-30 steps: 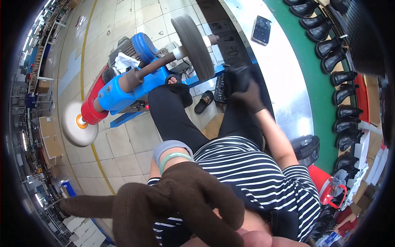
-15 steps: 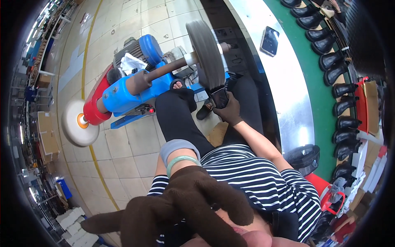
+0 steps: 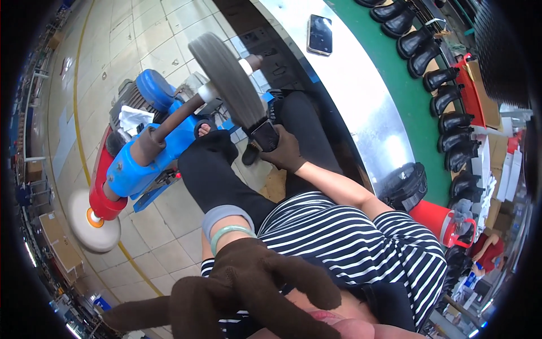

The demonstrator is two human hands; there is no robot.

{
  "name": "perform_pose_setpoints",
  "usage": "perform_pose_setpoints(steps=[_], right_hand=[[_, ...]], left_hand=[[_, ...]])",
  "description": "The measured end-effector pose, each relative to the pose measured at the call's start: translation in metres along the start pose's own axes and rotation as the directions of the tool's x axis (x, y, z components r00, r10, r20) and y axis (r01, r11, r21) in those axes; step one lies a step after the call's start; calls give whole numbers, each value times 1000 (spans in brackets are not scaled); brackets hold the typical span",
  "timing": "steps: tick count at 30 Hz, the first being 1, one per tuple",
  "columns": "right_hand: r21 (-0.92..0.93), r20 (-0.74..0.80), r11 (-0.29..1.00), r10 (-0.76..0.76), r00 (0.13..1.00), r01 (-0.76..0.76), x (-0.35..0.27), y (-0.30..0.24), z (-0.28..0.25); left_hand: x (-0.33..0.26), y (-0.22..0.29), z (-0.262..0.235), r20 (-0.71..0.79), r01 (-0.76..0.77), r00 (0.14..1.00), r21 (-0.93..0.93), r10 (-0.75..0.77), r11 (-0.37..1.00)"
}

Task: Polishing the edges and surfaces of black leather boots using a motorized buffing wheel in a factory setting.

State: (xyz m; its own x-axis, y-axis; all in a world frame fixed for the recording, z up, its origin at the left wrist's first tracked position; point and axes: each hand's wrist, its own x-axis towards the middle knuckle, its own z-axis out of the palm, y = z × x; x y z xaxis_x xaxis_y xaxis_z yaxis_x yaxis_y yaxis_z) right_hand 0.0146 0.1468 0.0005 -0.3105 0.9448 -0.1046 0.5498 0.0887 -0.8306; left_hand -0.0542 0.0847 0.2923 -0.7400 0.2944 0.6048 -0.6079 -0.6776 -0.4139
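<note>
Item [image 3: 263, 137], black, likely a shoe but half hidden, is clamped in gloved right hand [image 3: 287, 151], set at rim of grey wheel [image 3: 224, 79] just beyond that hand. Left hand [image 3: 240, 274], gloved, is held well apart, fingers spread. Phone [image 3: 320, 35] is seen beyond right hand on metal bench [image 3: 370, 121].

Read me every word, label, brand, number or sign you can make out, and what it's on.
No text is readable.
Phone on the metal bench: screen marks too small.
Cardboard box at left: any print too small and blurred.
Black piece in the right hand: no lettering visible.
</note>
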Motion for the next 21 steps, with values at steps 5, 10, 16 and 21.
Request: perform_pose_setpoints(steps=[5,10,16,21], right_hand=[[-11,17,999,46,999,-46,0,-5,-1],[34,-18,999,-13,1000,14,-2,-10,-18],[-82,-225,994,47,973,-67,42,27,-115],[-266,-336,895,262,905,-358,71,68,-228]], left_hand=[[-5,-8,10,-157,-158,974,26,160,987],[-9,-11,23,-280,-303,907,89,316,949],[-21,0,45,-451,224,891,334,-53,915],[-24,16,33,-474,151,836,-286,-276,946]])
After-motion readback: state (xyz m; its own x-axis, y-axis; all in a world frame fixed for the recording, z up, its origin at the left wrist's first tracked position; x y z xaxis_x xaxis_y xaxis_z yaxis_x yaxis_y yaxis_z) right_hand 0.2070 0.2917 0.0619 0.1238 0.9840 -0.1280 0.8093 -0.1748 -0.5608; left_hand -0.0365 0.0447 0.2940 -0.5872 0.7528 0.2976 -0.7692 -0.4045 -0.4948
